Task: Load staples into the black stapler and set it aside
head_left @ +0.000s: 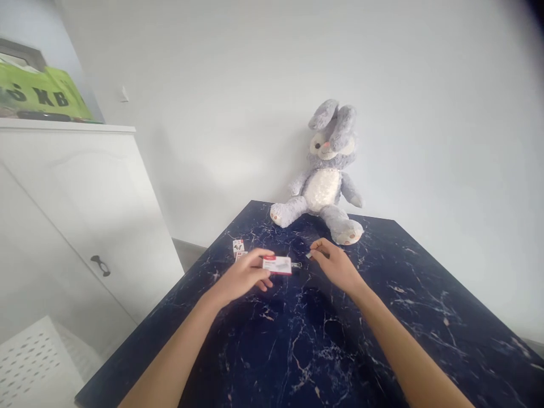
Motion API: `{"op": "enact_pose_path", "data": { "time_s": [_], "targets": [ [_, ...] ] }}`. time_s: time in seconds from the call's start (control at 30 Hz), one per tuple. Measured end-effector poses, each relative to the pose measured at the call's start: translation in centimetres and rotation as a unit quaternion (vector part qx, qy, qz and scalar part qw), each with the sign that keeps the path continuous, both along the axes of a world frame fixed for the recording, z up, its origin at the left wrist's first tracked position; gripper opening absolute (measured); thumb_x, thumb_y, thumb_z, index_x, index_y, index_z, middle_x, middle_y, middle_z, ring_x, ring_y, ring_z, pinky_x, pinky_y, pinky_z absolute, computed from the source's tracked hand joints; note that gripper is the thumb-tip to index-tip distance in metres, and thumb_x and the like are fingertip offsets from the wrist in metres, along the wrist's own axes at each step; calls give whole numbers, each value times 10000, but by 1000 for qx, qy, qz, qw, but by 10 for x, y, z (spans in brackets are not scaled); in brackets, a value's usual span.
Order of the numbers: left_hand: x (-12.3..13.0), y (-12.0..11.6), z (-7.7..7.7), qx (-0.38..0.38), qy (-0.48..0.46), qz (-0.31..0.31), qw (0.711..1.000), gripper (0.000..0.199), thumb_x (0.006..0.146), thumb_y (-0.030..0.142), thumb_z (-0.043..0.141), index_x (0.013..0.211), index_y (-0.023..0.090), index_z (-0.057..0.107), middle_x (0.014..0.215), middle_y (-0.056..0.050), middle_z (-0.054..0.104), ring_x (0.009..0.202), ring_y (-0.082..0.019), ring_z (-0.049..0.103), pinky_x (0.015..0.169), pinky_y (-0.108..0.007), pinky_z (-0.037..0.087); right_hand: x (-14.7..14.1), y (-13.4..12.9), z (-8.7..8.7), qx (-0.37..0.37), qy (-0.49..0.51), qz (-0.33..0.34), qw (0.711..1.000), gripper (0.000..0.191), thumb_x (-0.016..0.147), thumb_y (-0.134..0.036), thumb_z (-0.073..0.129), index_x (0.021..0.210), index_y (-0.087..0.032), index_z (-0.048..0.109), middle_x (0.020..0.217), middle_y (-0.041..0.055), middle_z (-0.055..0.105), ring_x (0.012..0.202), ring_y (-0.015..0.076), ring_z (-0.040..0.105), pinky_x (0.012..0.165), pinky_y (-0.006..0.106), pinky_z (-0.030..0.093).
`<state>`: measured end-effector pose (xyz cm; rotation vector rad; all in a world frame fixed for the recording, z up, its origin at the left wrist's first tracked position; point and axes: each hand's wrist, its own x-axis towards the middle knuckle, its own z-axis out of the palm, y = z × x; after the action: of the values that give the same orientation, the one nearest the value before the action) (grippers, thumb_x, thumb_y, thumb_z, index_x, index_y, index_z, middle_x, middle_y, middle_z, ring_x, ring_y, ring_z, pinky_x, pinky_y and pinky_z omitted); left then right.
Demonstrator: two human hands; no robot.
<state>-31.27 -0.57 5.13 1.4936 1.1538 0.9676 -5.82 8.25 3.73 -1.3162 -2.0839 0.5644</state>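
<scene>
My left hand point(243, 279) is closed around a small white box with red edges point(277, 265), held level above the dark blue table. A small silvery metal piece, perhaps a clip point(297, 264), shows just past the box's right end; I cannot tell whether it touches the box or lies on the table. With thumb and fingertips together, my right hand point(335, 265) pinches a small pale piece point(309, 255), too small to name. Beyond my left hand lie a white card-like item with a dark picture point(238, 246) and a second red-and-white one point(240, 255), partly covered by that hand.
A grey plush rabbit point(323, 190) sits at the back of the marbled table point(272, 351), against the wall. On the left stand a white cabinet point(72, 187) with a green bag point(38, 90) on top and a white perforated box point(34, 362).
</scene>
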Motion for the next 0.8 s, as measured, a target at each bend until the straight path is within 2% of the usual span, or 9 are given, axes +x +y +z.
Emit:
{"op": "enact_pose_path", "data": {
  "time_s": [0.07,0.13,0.2,0.27,0.37,0.5,0.57,0.67,0.8],
  "targets": [
    [21,-3,-11,-32,-61,-44,997,389,860,216,619,1245,202,561,1095,-120,694,862,-213,715,730,-339,575,9,-15,-4,-75,94,-4,993,228,897,-351,390,1002,-234,557,835,-1,674,576,130,534,553,247,396],
    [38,-7,-21,-67,-105,-73,990,392,840,211,667,1223,181,586,1099,-131,695,879,-225,723,760,-344,580,18,-34,-13,-180,183,-6,967,224,854,-372,445,943,-228,591,767,-18,635,493,104,444,486,238,337],
    [50,-11,-28,-111,-151,-102,977,405,860,245,673,1249,167,589,1138,-145,693,928,-242,725,852,-378,573,28,-54,-24,-259,207,-11,943,226,833,-383,476,890,-220,622,686,-35,579,454,87,365,461,236,277],
    [56,-14,-32,-150,-191,-126,962,417,893,286,652,1283,156,586,1181,-156,687,991,-261,718,952,-418,542,36,-71,-32,-303,223,-9,927,255,845,-421,492,881,-216,639,627,-50,520,447,79,302,461,239,237],
    [59,-16,-34,-170,-209,-132,954,430,905,309,652,1298,145,591,1211,-161,680,1006,-275,716,994,-446,524,45,-86,-32,-319,224,-11,921,285,848,-472,543,930,-223,656,590,-61,463,469,86,289,474,243,225],
    [57,-16,-34,-181,-208,-131,952,439,910,316,658,1317,166,592,1219,-153,679,1008,-265,718,986,-426,534,54,-89,-20,-280,193,-69,938,342,804,-522,625,999,-244,667,624,-35,519,484,109,346,463,254,239],
    [56,-15,-34,-191,-213,-138,948,440,919,318,647,1329,169,587,1218,-155,680,1014,-265,717,982,-414,536,59,-87,-16,-269,190,-84,941,356,805,-555,627,969,-242,667,655,-22,544,478,104,331,455,256,225],
    [55,-15,-35,-199,-221,-150,943,446,927,307,638,1344,164,576,1223,-161,678,1028,-268,713,981,-405,535,63,-86,-12,-274,211,-79,935,372,841,-600,578,890,-237,641,682,-28,533,467,83,271,454,251,198],
    [56,-14,-36,-182,-215,-131,951,433,923,299,648,1329,162,589,1203,-159,691,1005,-253,721,960,-384,552,61,-91,-5,-292,252,-71,920,363,855,-607,568,952,-260,618,709,-40,541,474,78,261,462,241,205]
  ]
}}
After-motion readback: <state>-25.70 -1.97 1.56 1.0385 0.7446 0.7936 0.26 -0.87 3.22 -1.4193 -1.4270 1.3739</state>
